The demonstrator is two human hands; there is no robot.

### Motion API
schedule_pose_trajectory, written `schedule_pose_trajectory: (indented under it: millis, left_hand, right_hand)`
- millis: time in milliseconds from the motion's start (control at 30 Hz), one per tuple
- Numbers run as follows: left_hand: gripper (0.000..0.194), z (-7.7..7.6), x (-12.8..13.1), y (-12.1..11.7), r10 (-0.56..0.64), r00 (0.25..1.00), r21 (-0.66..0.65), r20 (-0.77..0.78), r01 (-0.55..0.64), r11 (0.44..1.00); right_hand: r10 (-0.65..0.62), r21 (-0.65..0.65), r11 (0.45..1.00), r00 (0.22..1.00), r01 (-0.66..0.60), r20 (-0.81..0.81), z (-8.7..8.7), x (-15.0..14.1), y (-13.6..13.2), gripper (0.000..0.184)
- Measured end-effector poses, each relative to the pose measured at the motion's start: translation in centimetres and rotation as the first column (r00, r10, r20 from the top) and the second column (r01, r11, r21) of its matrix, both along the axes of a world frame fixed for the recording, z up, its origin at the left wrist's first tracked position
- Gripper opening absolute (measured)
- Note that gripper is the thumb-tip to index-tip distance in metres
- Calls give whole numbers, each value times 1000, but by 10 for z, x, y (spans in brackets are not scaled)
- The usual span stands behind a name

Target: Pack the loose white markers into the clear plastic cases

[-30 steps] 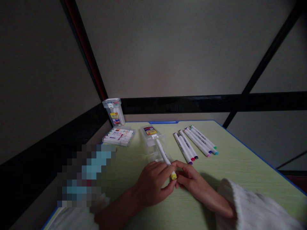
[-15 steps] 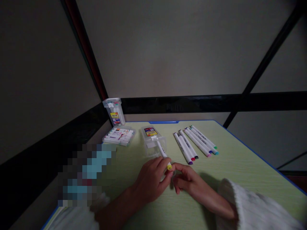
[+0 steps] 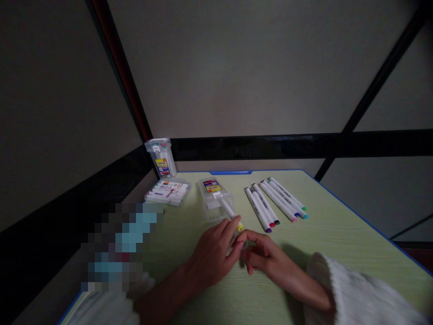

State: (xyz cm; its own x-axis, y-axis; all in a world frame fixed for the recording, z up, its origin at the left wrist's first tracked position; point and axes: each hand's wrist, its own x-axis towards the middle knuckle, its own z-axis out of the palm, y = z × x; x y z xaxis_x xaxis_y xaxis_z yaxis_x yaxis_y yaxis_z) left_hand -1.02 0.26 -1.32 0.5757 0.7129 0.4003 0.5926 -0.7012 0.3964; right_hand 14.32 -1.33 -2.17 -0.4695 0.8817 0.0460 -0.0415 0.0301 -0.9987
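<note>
A clear plastic marker case [image 3: 207, 205] lies on the table, its label up and its near end towards me. One white marker with a yellow end [image 3: 228, 208] points into that end. The fingers of my left hand [image 3: 211, 250] are closed around the marker near its yellow tip. Close beside it, my right hand [image 3: 267, 255] has its index finger bent at the yellow end. A see-through rim, seemingly the case's lid, shows between my right index finger and thumb. My fingers hide part of that rim.
Several white markers [image 3: 259, 210] with coloured ends lie side by side to the right. At the back left stand a filled clear marker box [image 3: 163, 159] and, before it, a flat pack of markers [image 3: 167, 192]. A blue edge [image 3: 352, 210] borders the table; walls rise behind.
The yellow-ended marker has slid slightly away from me, deeper into the case. My left fingers have shifted forward a little with it; my right hand has hardly moved.
</note>
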Motion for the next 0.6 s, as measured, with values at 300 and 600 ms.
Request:
schedule_pose_trajectory:
  millis: [300,600]
  left_hand:
    - [45,0,0,0,-3,1000,-21,-3,2,1000]
    - [37,0,1,-1,10,1000,-16,9,-10,1000]
  right_hand:
    - [3,4,1000,999,-3,34,-3,1,0,9]
    - [-7,39,999,999,6,41,-2,0,-1,7]
